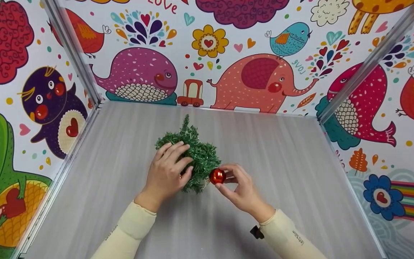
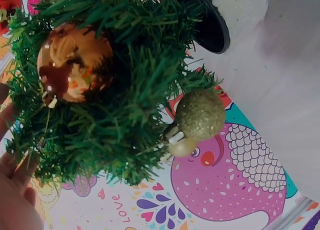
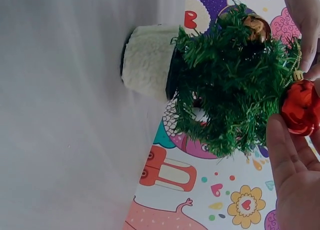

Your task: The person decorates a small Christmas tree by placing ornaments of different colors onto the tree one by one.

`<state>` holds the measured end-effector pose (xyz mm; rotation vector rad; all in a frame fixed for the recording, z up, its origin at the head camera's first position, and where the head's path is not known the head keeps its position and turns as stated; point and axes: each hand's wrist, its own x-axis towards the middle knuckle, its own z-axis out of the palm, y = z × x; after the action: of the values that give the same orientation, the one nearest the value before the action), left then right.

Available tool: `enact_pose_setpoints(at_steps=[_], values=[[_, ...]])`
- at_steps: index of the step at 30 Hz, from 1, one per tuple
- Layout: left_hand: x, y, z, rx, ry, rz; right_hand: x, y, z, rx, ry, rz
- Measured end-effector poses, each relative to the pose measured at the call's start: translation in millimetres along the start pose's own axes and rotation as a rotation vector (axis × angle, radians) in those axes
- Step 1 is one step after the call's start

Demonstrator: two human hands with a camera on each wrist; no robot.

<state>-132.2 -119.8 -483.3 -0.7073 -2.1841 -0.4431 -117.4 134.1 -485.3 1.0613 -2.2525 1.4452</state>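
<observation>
A small green tinsel Christmas tree (image 1: 203, 154) stands on the table, in a white fuzzy pot (image 3: 147, 60) with a dark rim. My left hand (image 1: 169, 167) lies against its left side, fingers spread and slightly bent on the branches. My right hand (image 1: 241, 187) pinches a shiny red bauble (image 1: 217, 176) between thumb and fingers at the tree's right side. In the right wrist view a gold cord (image 3: 287, 82) runs up from the bauble's cap beside the branches. A copper-coloured bauble (image 2: 75, 62) and a glittery gold bauble (image 2: 202, 112) hang on the tree in the left wrist view.
A grey wood-grain table (image 1: 120, 144) bears the tree. White panels printed with cartoon animals (image 1: 142, 75) stand behind it and at both sides, joined by metal corner posts (image 1: 73, 50). A small dark object (image 1: 256, 232) sits by the right cuff.
</observation>
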Motion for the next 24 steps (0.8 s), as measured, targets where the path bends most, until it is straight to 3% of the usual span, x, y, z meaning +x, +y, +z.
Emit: enact_pose_setpoints(at_steps=[11, 24], values=[[-7.9, 8.7, 3.5, -0.078, -0.049, 0.104, 1, -2, 10.5, 0.033, 0.029, -0.026], [-10.9, 12.3, 7.4, -0.056, -0.075, 0.121, 0, -3, 13.5, 0.054, 0.035, 0.027]])
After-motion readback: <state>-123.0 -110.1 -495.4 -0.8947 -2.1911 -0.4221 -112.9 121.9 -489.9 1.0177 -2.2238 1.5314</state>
